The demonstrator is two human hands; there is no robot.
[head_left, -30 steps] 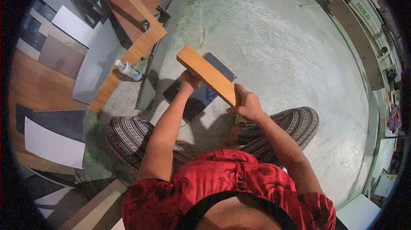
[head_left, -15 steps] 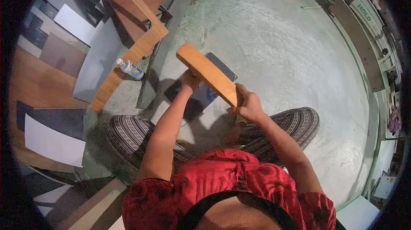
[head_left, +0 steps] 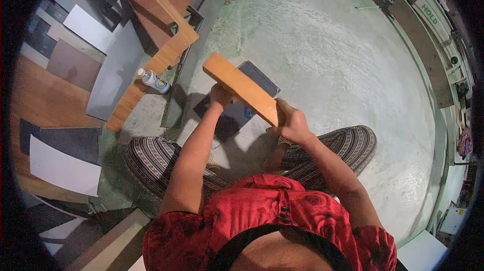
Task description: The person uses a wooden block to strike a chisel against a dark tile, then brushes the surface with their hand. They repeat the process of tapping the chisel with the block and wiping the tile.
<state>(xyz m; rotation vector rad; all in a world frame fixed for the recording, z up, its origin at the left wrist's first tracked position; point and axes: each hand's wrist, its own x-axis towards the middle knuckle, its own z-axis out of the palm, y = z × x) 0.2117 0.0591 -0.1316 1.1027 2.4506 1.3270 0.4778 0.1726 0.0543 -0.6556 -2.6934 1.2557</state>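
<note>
A light-brown wooden block (head_left: 242, 87), long and smooth with rounded corners, is held tilted above the floor in front of me. My right hand (head_left: 292, 122) is closed around its near right end, thumb on the nearer side. At the block's left underside is my left hand (head_left: 220, 97), curled against it, with its fingertips hidden behind the wood. Below the block lies a dark, flat rectangular thing (head_left: 259, 79) with a blue patch, partly covered by the block and its shadow.
A plastic bottle (head_left: 154, 81) with a blue-and-white label lies on a curved wooden strip (head_left: 128, 104) at the left. Boards and panels (head_left: 75, 64) are stacked beyond it. Long planks (head_left: 418, 49) line the right wall. My patterned trouser legs (head_left: 330, 150) are folded on the concrete floor.
The block's far end has shifted slightly left and down, and my left hand has moved a little left with it. My right hand stays nearly in place on the near end.
</note>
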